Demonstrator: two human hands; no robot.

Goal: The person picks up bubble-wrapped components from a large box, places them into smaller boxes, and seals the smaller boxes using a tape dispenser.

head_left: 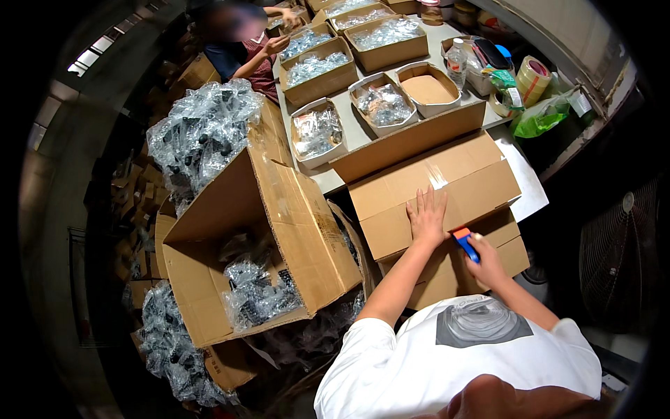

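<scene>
Two hands work on one closed cardboard box (447,195) in the head view. The left hand (427,218) lies flat on the box top with its fingers spread, palm pressed down on the near flap. The right hand (485,262) sits just beside it, nearer the body, and is closed round a small tool with an orange and blue handle (464,243), whose tip meets the near edge of the box top. That box lies straight ahead of both hands; its long axis runs from the left hand's side across to the right and slightly away. A strip of clear tape (436,176) runs away from the fingertips of the left hand. The left hand is the nearer to that strip.

Left of the left hand stands a large open carton (279,209) holding bagged dark parts. Beyond the fingertips lie small trays of clear bagged pieces (317,133), and beyond the right hand, tape rolls (532,77). Another person's hands (276,43) work well apart, at the far end.
</scene>
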